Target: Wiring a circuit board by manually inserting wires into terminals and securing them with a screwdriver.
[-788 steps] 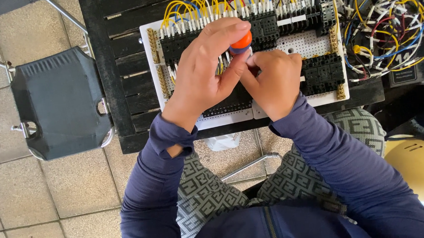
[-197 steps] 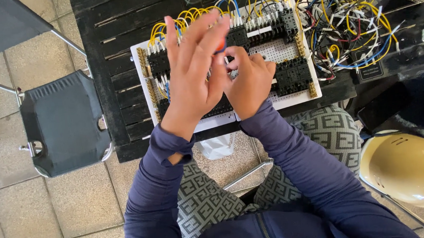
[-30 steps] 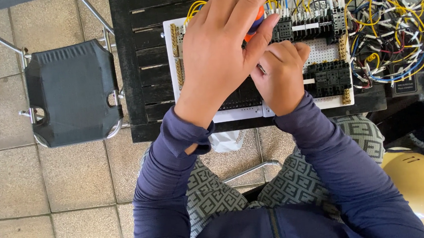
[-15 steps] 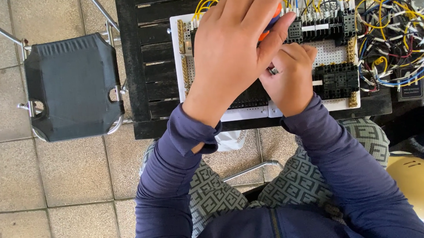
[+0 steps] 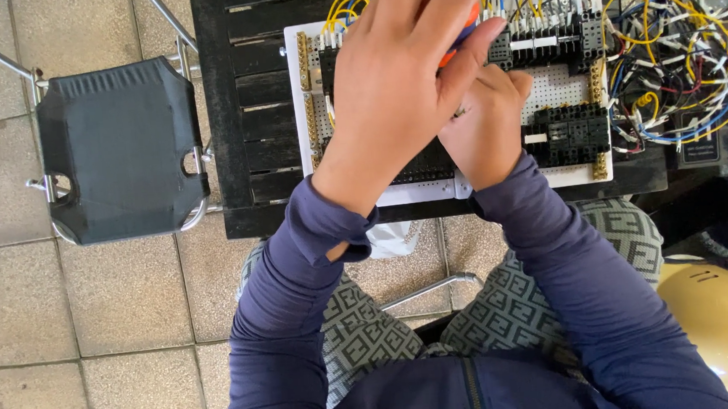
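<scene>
Wiring's prob halfway: left hand [image 5: 399, 84] gripping orange screwdriver [image 5: 460, 32], right hand [image 5: 481, 126] pinching smth unclear, loose wire bundle [image 5: 675, 59] waiting at 3 o'clock of panel [image 5: 571, 82].

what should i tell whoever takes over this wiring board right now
Left hand: raised over the board, fingers closed round an orange-handled tool, most of it hidden.
Right hand: fist low on the board's middle, pinching something too small to tell.
Board: white perforated panel on the black slatted table, with black terminal blocks and brass strips.
Done: yellow wires already run into the top row.
Left: a loose tangle of wires lies off the right edge, not tidied.
Nearby: black chair on the left, yellow helmet at lower right.
</scene>
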